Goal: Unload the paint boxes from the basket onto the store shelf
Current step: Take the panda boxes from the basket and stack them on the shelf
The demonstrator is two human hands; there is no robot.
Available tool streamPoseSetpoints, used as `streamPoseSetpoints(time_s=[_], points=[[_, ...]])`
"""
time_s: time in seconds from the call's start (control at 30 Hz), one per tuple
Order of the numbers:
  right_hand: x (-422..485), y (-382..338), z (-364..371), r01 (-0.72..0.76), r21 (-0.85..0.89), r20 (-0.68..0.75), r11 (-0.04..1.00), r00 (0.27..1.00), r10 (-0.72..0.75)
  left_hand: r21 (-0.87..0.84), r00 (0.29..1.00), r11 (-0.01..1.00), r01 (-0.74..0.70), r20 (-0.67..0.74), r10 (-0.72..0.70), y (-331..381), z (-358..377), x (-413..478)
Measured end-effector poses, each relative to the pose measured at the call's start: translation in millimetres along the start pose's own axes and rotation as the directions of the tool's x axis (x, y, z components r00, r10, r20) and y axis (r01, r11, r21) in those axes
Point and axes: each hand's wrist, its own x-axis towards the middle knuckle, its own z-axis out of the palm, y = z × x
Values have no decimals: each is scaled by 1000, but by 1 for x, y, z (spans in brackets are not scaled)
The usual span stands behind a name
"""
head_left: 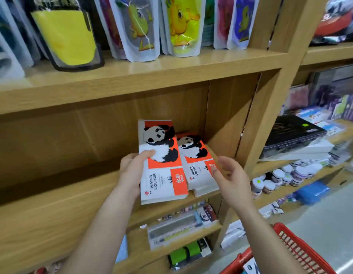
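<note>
Two watercolour paint boxes with a panda on red and white lie on the wooden store shelf (52,204). My left hand (132,171) grips the left edge of the nearer, larger-looking paint box (161,175), which sticks out over the shelf's front edge. A second paint box (195,165) lies to its right, against the shelf's side wall. My right hand (231,178) hovers open at that box's right edge, fingertips near or touching it. The red basket (296,252) sits at the bottom right; part of another item shows inside it.
The shelf above carries standing pouches (179,26) with cartoon prints. Lower shelves hold pen sets (181,228). To the right, another shelving bay has a black case (294,133) and small paint jars (286,177). The upright divider (270,107) bounds the compartment on the right.
</note>
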Motion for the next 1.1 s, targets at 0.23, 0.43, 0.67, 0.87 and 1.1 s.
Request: streamPoseSetpoints(time_s=[0.23,0.43,0.67,0.87,1.1], points=[[-43,-22,-10,149,254,123,956,975,-185,-27,998,1000,4,70,-2,22,78,2],[-26,-14,-2,147,150,70,978,985,-159,266,996,961,-70,78,51,-2,104,2],[-27,17,-4,99,143,30,985,994,-104,342,909,868,-360,338,244,-65,58,-27],[-49,39,14,165,13,27,986,986,-165,305,852,880,-363,491,181,-105,58,-26],[3,50,19,109,-121,113,987,989,-96,333,860,868,-369,475,184,-95,96,11]])
